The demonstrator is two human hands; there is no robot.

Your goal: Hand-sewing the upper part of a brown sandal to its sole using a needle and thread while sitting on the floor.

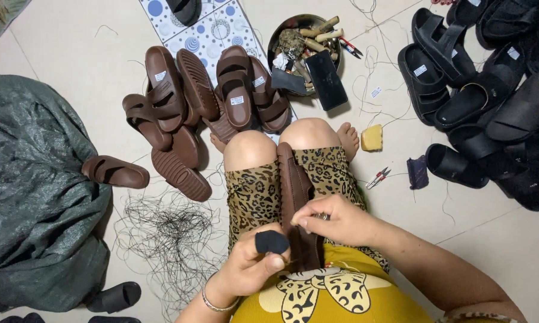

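A brown sandal (293, 191) stands on edge between my knees, clamped by my legs in leopard-print shorts. My left hand (253, 263) wears a black thumb cover and presses against the sandal's near end from the left. My right hand (334, 220) pinches something small and metallic, seemingly a needle, at the sandal's right edge. Whether a thread runs from it is not clear.
A heap of brown sandals (203, 101) lies ahead, one more (115, 172) to the left. Black sandals (491, 90) pile at the right. A metal bowl of tools (308, 45), yellow sponge (371, 137), small snips (377, 177), tangled thread (165, 236) and a green sack (33, 191) surround me.
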